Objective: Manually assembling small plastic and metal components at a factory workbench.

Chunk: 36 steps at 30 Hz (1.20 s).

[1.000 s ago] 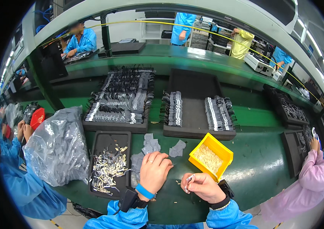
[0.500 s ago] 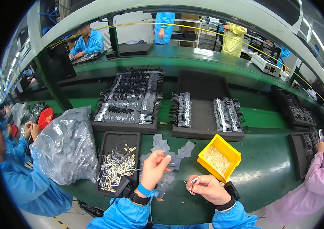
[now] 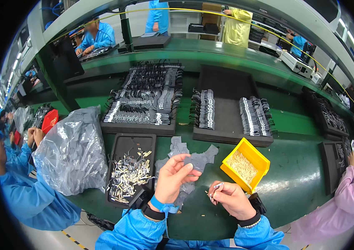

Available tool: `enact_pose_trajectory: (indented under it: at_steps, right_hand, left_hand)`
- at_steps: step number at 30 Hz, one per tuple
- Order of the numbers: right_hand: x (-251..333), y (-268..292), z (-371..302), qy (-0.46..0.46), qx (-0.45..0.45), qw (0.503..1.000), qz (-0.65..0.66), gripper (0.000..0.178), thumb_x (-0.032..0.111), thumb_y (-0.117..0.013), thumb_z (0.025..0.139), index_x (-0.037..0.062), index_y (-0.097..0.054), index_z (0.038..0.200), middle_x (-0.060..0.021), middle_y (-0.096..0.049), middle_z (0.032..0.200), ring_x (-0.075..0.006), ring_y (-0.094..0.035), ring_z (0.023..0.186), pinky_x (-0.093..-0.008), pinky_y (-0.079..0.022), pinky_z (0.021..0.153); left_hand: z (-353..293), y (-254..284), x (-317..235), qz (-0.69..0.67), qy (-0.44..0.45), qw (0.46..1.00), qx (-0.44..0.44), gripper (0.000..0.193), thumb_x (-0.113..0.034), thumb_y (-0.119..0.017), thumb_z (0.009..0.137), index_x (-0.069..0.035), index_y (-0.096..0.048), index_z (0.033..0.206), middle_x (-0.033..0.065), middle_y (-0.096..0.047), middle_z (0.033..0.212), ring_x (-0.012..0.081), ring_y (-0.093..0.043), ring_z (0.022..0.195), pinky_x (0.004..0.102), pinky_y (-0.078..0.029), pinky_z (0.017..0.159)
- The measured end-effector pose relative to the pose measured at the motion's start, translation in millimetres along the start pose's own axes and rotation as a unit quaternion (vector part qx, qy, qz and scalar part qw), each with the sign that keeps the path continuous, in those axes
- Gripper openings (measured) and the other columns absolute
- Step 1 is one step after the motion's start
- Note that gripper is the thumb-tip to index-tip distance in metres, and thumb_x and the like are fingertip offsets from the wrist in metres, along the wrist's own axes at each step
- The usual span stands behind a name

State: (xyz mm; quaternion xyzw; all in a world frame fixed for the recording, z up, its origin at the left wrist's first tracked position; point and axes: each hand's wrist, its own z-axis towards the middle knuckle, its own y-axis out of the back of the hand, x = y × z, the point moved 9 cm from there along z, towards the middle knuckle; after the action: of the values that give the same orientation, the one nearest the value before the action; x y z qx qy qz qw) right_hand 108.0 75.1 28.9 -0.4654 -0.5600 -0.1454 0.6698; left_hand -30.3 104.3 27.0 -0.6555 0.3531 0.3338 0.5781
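Note:
My left hand [image 3: 174, 177] is closed, thumb against fingers, on a thin grey piece [image 3: 196, 162]. More grey pieces [image 3: 179, 146] lie loosely on the bench under and beyond that hand. To the right, my right hand [image 3: 232, 200] pinches a small black and white part [image 3: 217, 187] between thumb and fingertips. The two hands are apart, a short gap between them. Left of my left hand is a black tray [image 3: 115, 143] heaped with small metallic parts on short dark leads [image 3: 131, 175]. A yellow bin [image 3: 261, 165] holding small pale pieces [image 3: 242, 167] stands just beyond my right hand.
A large clear bag [image 3: 70, 156] of grey pieces sits at the left. Farther back are two dark foam trays [image 3: 139, 127] [image 3: 231, 135] with rows of grey wired parts. Co-workers sit at both sides: a blue sleeve [image 3: 35, 196] left, a pink sleeve [image 3: 331, 208] right.
My left hand has lifted a grey piece, which now shows between its fingers. My right hand still pinches the small part and has shifted slightly right. The view has tilted a little.

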Motion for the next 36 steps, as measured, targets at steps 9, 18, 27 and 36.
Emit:
enact_pose_trajectory:
  at_steps: [9,18,27,36]
  right_hand:
    - [4,18,-5,0.086,-0.102,0.99,0.052,0.005,0.007,-0.054,0.086,0.0037,-0.057,0.085,-0.0043,-0.054,0.087,-0.0122,-0.052,0.073,-0.0246,-0.042,0.064]
    - [17,20,-6,0.133,-0.11,0.984,0.048,0.009,0.01,-0.052,0.087,0.0035,-0.058,0.085,-0.0071,-0.057,0.09,-0.0133,-0.053,0.078,-0.0262,-0.043,0.067]
    - [9,15,-5,0.1,-0.104,0.989,0.011,0.008,0.008,-0.054,0.086,0.0013,-0.058,0.086,-0.0058,-0.058,0.088,-0.0134,-0.056,0.078,-0.0242,-0.043,0.065]
    - [5,21,-4,0.075,-0.135,0.988,0.006,0.006,0.006,-0.054,0.085,0.002,-0.059,0.086,-0.0059,-0.059,0.088,-0.0141,-0.058,0.075,-0.0251,-0.044,0.064]
  left_hand:
    - [-13,-31,22,0.035,0.045,0.985,0.164,0.009,0.001,-0.049,0.085,-0.004,-0.044,0.091,0.017,-0.053,0.111,0.0227,-0.056,0.1,0.0299,-0.05,0.078]
    - [-24,-54,17,0.306,-0.128,0.906,0.262,0.01,0.005,-0.048,0.082,-0.004,-0.045,0.087,0.0098,-0.048,0.103,0.0162,-0.048,0.097,0.0276,-0.041,0.084]
    - [-16,-34,38,-0.007,0.03,0.984,0.173,0.018,-0.011,-0.054,0.087,-0.006,-0.046,0.102,0.0054,-0.053,0.089,0.0137,-0.053,0.08,0.0271,-0.044,0.072]
    - [-20,-38,52,-0.131,0.134,0.961,0.201,0.018,-0.01,-0.049,0.089,-0.006,-0.046,0.106,0.0041,-0.055,0.093,0.0134,-0.056,0.084,0.0287,-0.047,0.077]
